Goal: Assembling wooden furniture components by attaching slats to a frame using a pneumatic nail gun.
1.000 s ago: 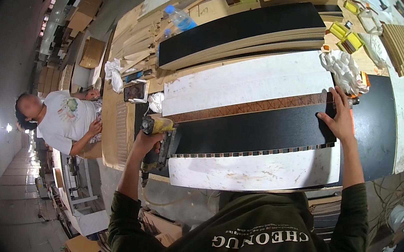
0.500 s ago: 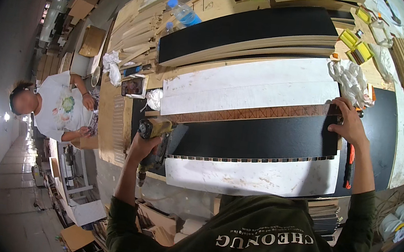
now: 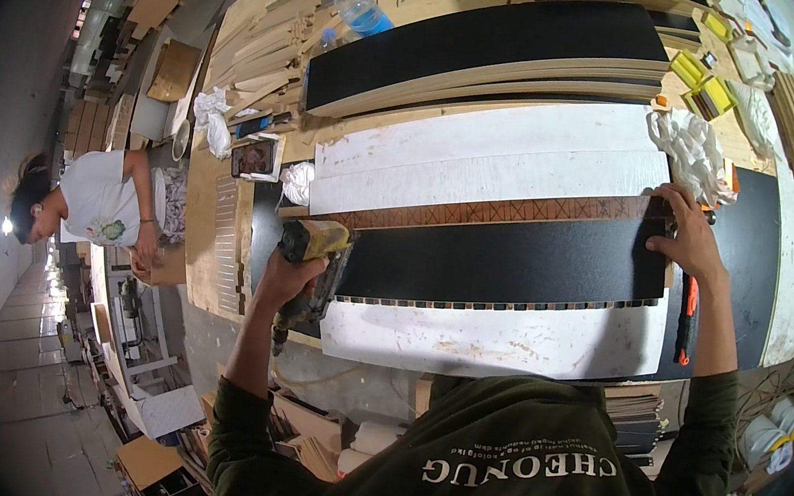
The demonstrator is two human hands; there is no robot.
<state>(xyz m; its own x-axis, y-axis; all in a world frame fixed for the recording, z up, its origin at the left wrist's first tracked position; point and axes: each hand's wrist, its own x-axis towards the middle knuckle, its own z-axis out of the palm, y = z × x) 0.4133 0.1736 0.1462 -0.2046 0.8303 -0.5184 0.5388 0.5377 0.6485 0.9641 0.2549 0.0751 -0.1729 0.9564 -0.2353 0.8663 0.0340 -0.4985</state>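
Note:
My left hand [image 3: 290,280] is wrapped round the grip of a yellow and black nail gun [image 3: 317,238], with a hose fitting at the handle's lower end. The gun's head lies over the left end of a long black board [image 3: 494,265]. At the board's right end, my right hand [image 3: 693,240] grips its end, with the thumb on the black face and the fingers on the far corner. A brown strip with dark zigzag marks [image 3: 490,216] runs along the board's far side. Small light and dark blocks show along the near edge. The gun's nose is hidden.
White boards [image 3: 488,155] lie beyond and in front of the black one. Farther back are stacked black panels [image 3: 490,56], a bottle [image 3: 359,10] and wood strips. A red and black tool [image 3: 687,323] lies by my right forearm. A co-worker [image 3: 110,203] stands at the left.
The nail gun in my left hand has shifted right, onto the board's left end. My right hand stays at the other end. The co-worker has turned and leaned forward, arms lower.

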